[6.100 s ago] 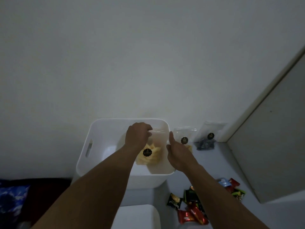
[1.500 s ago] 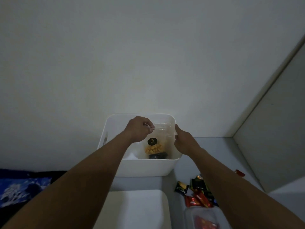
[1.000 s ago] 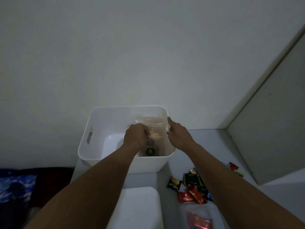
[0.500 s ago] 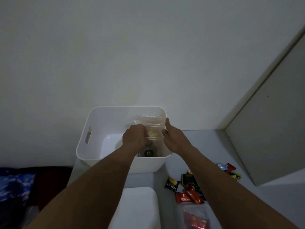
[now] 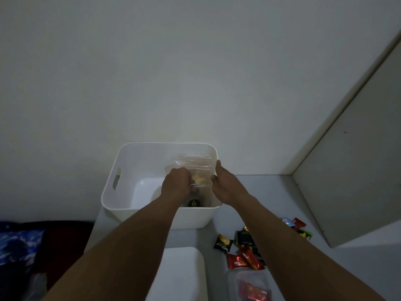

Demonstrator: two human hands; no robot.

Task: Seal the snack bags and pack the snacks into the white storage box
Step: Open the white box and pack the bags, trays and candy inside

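The white storage box stands against the wall, a slot handle in its left side. Both my hands reach into its right half. My left hand is curled on the top edge of a clear snack bag with yellow pieces inside. My right hand pinches the same bag's right edge against the box's right wall. More clear bags stand behind it, and one with a black round label lies low in front.
Small wrapped snacks in red, black and green lie on the grey table right of the box, a few more by the cabinet door. A clear lidded tub and a white lid sit near me.
Both hands have lowered the yellow-snack bag from above the rim down into the box's right side. The two bags that stood by the wall are now inside the box.
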